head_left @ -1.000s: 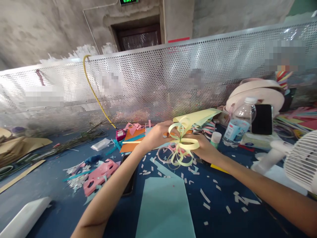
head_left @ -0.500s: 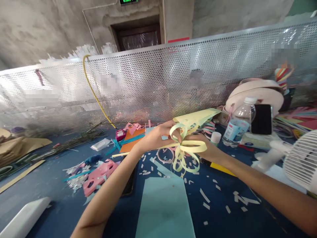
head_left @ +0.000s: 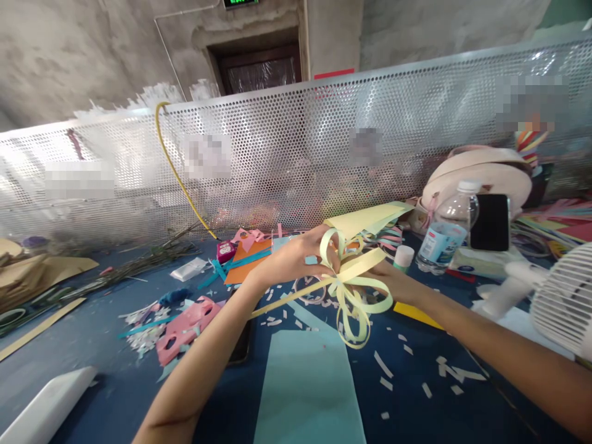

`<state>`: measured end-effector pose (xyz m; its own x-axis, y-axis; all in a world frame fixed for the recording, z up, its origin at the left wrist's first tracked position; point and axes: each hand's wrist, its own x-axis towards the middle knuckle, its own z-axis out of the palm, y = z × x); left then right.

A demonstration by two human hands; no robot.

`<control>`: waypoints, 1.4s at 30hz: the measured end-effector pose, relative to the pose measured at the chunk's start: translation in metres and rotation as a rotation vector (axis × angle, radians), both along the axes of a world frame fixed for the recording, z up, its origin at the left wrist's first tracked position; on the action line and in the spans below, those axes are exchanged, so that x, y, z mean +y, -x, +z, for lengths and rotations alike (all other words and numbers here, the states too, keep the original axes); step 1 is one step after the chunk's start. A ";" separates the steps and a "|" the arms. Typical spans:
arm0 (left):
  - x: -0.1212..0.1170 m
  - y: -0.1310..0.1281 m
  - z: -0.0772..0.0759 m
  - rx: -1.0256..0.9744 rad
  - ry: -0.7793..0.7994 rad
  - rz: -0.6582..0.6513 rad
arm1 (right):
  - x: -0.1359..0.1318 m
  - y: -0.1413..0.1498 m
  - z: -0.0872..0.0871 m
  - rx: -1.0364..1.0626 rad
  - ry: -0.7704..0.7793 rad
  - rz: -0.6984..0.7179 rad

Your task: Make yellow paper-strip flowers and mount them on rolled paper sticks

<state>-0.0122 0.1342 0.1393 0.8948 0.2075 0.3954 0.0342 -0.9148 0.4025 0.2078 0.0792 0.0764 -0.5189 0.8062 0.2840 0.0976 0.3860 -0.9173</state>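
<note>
Pale yellow paper strips are looped into a flower-like bow, held in the air over the middle of the table. My left hand pinches it near its centre, fingers closed on the strips. One straight strip end sticks out from the centre to the lower left. My right hand is behind the loops, close to the centre; its fingers are mostly hidden by the paper. Below lies a sheet of light blue paper. Small white paper scraps are scattered around it.
To the right stand a plastic bottle, a glue stick, a phone and a white fan. Pink paper cut-outs and a white case lie left. A perforated metal screen borders the table's back.
The paper bow has turned, its lower loops swinging down and right. The straight strip end now slants lower and passes nearer my left forearm. Both hands stay nearly in place.
</note>
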 end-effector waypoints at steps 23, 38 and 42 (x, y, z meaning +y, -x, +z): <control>0.001 0.005 -0.006 0.057 0.023 0.019 | 0.014 -0.012 -0.004 -0.106 -0.075 0.006; 0.004 0.008 -0.002 0.052 0.032 0.029 | 0.016 -0.017 -0.003 -0.168 -0.220 -0.118; 0.007 0.010 -0.002 -0.058 0.095 0.108 | 0.017 -0.021 -0.003 -0.040 -0.168 -0.160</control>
